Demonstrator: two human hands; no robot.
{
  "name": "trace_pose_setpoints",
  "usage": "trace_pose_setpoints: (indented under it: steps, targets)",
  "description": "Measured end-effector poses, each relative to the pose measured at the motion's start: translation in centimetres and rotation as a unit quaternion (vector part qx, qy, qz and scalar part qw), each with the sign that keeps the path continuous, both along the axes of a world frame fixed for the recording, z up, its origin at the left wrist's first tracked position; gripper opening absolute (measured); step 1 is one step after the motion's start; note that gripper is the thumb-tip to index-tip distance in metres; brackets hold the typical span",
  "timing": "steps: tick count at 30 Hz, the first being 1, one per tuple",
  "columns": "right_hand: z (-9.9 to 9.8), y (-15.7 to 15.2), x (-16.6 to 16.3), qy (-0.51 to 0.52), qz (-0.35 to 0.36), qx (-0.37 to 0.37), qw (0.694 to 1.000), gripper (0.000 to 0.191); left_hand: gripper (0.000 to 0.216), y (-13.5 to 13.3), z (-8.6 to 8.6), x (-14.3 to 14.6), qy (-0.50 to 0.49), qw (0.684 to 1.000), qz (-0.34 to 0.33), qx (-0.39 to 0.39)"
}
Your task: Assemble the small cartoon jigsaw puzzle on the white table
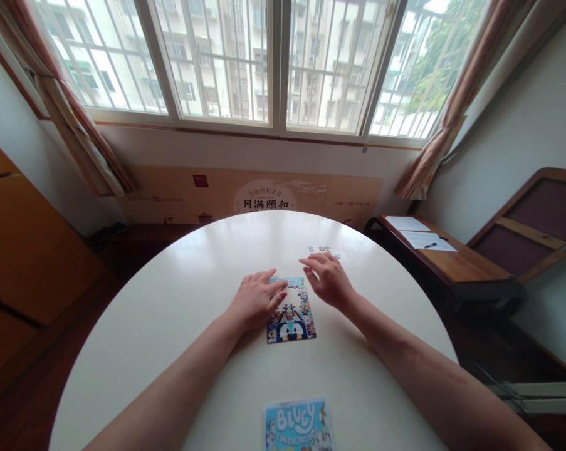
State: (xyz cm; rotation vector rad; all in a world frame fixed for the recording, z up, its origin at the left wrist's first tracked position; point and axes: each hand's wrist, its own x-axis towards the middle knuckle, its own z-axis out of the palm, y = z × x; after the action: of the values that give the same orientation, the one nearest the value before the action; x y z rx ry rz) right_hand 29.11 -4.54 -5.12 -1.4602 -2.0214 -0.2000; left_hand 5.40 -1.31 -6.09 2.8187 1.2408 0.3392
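Observation:
A small colourful jigsaw puzzle (292,316) with a blue cartoon dog lies flat in the middle of a round white table (179,294). My left hand (254,299) rests on the puzzle's left edge with its fingers stretched out over the upper part. My right hand (327,279) hovers just right of the puzzle's top corner, fingers loosely spread, holding nothing that I can see. A few loose puzzle pieces (324,250) lie on the table just beyond my right hand.
A blue puzzle box (298,425) marked BLUEY sits at the table's near edge. A dark wooden side table (452,263) with papers (421,238) and a pen stands to the right. Barred windows, curtains and a cardboard panel (264,195) line the far wall.

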Motion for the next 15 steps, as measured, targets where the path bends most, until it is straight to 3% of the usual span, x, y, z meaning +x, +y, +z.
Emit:
trace_pose_setpoints:
  steps: [2,5,15]
  targets:
    - [0.8,1.1,1.6,0.008,-0.068,-0.030,0.997,0.033,0.046,0.0,0.1,0.0,0.004,1.000,0.002,-0.008]
    - [1.8,3.1,3.9,-0.022,-0.147,-0.145,0.978,0.034,0.050,0.1,0.1,-0.1,-0.012,1.000,0.002,-0.016]
    - [2.1,9.3,5.9,-0.058,-0.175,-0.307,0.934,0.030,0.055,1.2,0.1,-1.9,-0.257,0.964,0.029,0.055]
